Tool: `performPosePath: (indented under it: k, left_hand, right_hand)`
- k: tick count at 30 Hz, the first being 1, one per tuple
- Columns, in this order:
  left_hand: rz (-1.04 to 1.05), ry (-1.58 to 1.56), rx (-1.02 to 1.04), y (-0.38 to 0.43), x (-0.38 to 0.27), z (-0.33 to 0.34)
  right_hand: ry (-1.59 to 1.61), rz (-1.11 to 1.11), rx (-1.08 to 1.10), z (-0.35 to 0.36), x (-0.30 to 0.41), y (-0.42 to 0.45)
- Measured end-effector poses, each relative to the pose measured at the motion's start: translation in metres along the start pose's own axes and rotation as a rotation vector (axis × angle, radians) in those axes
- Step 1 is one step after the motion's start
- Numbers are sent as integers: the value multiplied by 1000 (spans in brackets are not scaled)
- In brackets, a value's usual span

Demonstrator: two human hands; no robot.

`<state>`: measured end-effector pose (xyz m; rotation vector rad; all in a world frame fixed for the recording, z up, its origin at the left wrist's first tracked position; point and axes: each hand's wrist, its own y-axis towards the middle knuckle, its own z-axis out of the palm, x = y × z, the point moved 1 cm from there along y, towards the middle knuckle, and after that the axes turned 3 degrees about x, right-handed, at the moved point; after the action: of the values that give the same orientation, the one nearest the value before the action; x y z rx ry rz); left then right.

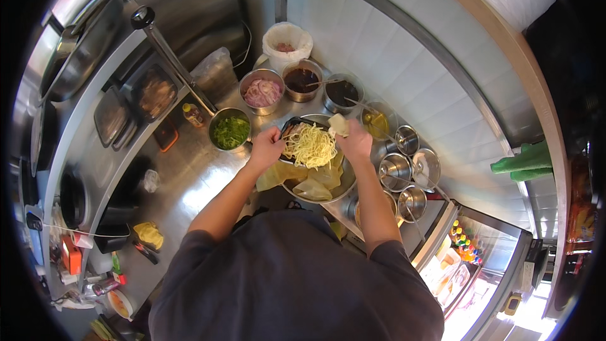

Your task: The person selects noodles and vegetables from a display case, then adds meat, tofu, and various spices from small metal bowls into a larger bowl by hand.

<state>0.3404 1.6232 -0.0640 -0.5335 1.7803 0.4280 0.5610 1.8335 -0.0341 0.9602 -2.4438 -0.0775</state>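
Note:
My left hand [268, 146] grips the left rim of a black tray [285, 129] that holds yellow noodles [312, 146] and some meat. At the tray's right side, my right hand [356, 141] holds a pale, folded piece [338, 124], perhaps a cloth or a wrapper; whether these fingers also grip the tray is hidden. Beneath the tray stands a large steel bowl [349, 183] with translucent yellowish sheets [313, 189] in it, some hanging over its left edge.
Around the bowl stand a pot of chopped greens [230, 129], sliced onions in a steel pot [262, 92], two containers of dark sauce [301, 80], yellow oil [376, 121] and several small steel pots [395, 170]. Spoon handles stick out rightwards. A glass-fronted fridge [492, 232] is at lower right.

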Motion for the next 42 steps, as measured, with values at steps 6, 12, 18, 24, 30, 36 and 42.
performPosePath:
  k: [6, 12, 18, 24, 30, 36, 42]
  left_hand:
    - [417, 566, -61, -5, -61, 51]
    - [620, 761, -89, 1, -57, 58]
    - [600, 680, -229, -3, -56, 25]
    - [-99, -53, -480, -26, 2, -17]
    - [-569, -638, -763, -155, 42, -137]
    - [-566, -856, -1060, -311, 181, -254]
    - [-647, -896, -1236, -363, 249, -300]
  right_hand:
    - [255, 240, -206, -10, -22, -27]
    - [223, 289, -235, -6, -31, -51]
    - [363, 437, -265, -13, -30, -65]
    - [975, 667, -238, -5, -26, -71]
    - [1055, 742, -226, -13, -13, -89]
    - [905, 714, -253, -15, 18, -94]
    - [821, 667, -231, -15, 38, -91]
